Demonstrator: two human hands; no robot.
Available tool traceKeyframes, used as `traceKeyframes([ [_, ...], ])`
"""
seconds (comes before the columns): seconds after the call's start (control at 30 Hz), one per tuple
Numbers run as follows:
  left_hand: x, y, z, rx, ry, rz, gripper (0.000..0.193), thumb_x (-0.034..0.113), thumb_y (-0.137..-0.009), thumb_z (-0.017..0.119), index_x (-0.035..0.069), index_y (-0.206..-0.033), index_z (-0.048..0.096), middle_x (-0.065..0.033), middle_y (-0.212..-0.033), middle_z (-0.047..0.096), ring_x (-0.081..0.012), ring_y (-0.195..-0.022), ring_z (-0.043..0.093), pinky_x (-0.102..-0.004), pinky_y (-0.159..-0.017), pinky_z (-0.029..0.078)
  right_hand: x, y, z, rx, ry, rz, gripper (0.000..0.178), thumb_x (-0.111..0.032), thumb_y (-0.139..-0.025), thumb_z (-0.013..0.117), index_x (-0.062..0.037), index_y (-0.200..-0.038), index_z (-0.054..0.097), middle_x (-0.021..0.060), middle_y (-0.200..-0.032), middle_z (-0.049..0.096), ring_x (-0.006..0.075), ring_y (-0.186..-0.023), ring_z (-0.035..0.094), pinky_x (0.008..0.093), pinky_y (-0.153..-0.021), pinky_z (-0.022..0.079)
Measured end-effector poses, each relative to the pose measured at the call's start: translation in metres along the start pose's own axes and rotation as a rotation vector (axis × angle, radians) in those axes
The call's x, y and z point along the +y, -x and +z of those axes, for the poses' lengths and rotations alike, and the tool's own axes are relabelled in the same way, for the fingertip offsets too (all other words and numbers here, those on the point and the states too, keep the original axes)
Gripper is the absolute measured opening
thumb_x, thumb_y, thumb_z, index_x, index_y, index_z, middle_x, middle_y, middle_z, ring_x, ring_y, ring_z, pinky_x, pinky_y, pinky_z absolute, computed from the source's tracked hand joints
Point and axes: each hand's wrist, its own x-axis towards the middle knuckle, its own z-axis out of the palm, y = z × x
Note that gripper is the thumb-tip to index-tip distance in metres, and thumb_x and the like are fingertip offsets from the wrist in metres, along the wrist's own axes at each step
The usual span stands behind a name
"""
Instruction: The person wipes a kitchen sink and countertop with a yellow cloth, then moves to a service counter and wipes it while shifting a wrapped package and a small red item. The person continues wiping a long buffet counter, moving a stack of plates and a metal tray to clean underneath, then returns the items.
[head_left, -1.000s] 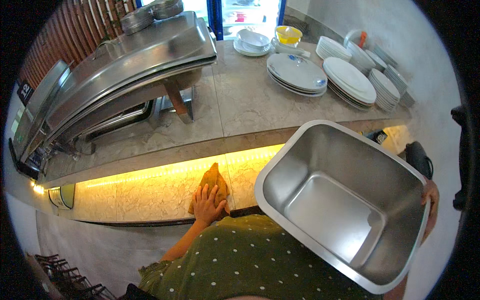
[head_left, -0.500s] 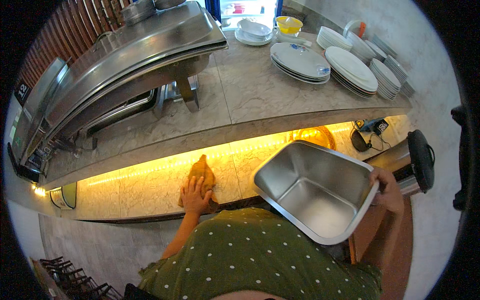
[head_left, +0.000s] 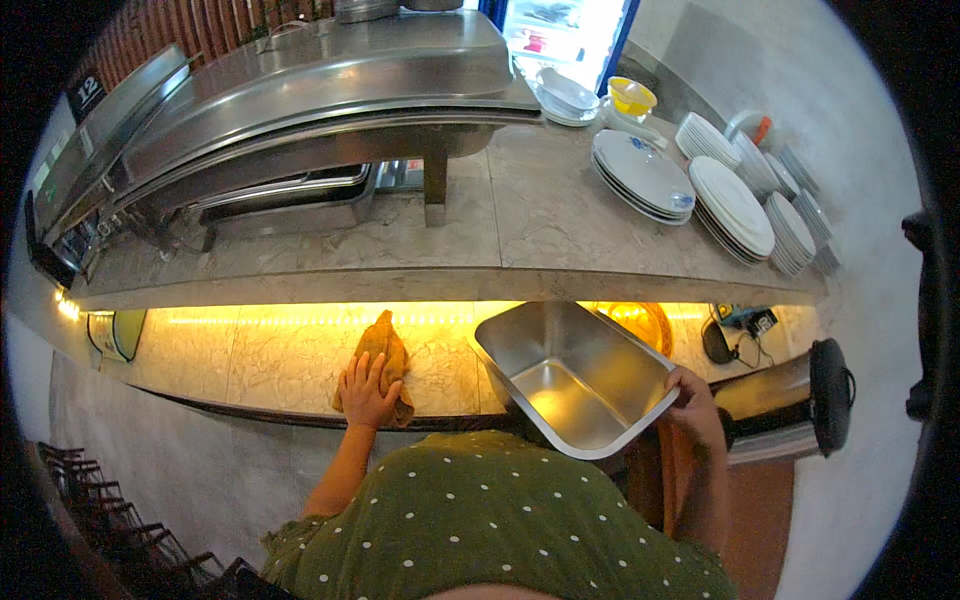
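My left hand lies with its fingers spread over a crumpled brown cloth on the lit lower shelf. Its palm is near the shelf's front edge. In my right hand is the right rim of a deep, rectangular stainless steel pan. The pan is tilted, with its opening toward me, and I see bare metal inside. Its far left corner reaches over the lower shelf; whether its underside touches the shelf is hidden.
Above the lower shelf, the marbled counter carries a large steel chafing dish and stacked white plates. Behind the pan stands an orange basket. A steel container with a black lid is at the right, near cables and a small device.
The view has shifted, moving the counter and plates lower and rightward in the picture. My left hand and the cloth have slid slightly left. The pan has moved left with my right hand.
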Motion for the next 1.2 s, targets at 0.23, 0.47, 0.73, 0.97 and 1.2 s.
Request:
traceKeyframes([
  [0.23,-0.002,-0.001,-0.001,-0.021,0.002,-0.006,0.065,0.054,-0.083,0.062,0.019,-0.137,0.053,-0.014,-0.142,0.047,-0.0345,-0.133,0.04,-0.0534,-0.109,0.027,0.041,-0.023,0.026,-0.033,0.166,-0.108,0.032,-0.002,-0.068,0.077,-0.0102,-0.086,0.052,-0.0013,-0.093,0.054,0.0109,-0.089,0.055,0.0255,-0.077,0.045],
  [0.47,0.001,-0.004,-0.004,-0.064,-0.049,-0.02,0.07,0.059,-0.082,0.061,0.019,-0.139,0.051,-0.0133,-0.141,0.047,-0.0344,-0.132,0.039,-0.0529,-0.109,0.027,0.082,-0.043,0.071,0.075,0.068,-0.309,0.031,-0.002,-0.064,0.078,-0.01,-0.085,0.056,0.0036,-0.092,0.051,0.0173,-0.085,0.053,0.0287,-0.075,0.046],
  [0.73,0.008,-0.008,-0.011,-0.133,-0.079,-0.055,0.072,0.062,-0.084,0.058,0.022,-0.143,0.047,-0.0121,-0.146,0.043,-0.0346,-0.135,0.037,-0.0527,-0.11,0.025,0.114,-0.046,0.109,0.116,0.249,-0.205,0.031,-0.008,-0.064,0.08,-0.0095,-0.086,0.058,0.0147,-0.107,0.05,0.0321,-0.101,0.053,0.039,-0.086,0.046],
  [0.97,-0.01,-0.009,0.015,-0.009,-0.037,-0.037,0.056,0.039,-0.086,0.063,0.02,-0.137,0.053,-0.0119,-0.139,0.05,-0.0362,-0.129,0.042,-0.0532,-0.105,0.033,0.112,-0.04,0.129,0.097,0.338,-0.142,0.03,-0.008,-0.065,0.078,-0.0082,-0.088,0.058,0.021,-0.119,0.051,0.0382,-0.11,0.053,0.0432,-0.09,0.048],
  [1.2,-0.02,-0.023,0.02,-0.223,0.681,-0.437,0.041,0.033,-0.096,0.052,0.004,-0.126,0.056,-0.017,-0.122,0.061,-0.0325,-0.11,0.059,-0.0454,-0.09,0.049,0.103,-0.04,0.125,0.034,0.473,-0.275,0.039,-0.006,-0.066,0.068,-0.0065,-0.101,0.052,0.0194,-0.12,0.044,0.0362,-0.109,0.05,0.0401,-0.086,0.048],
])
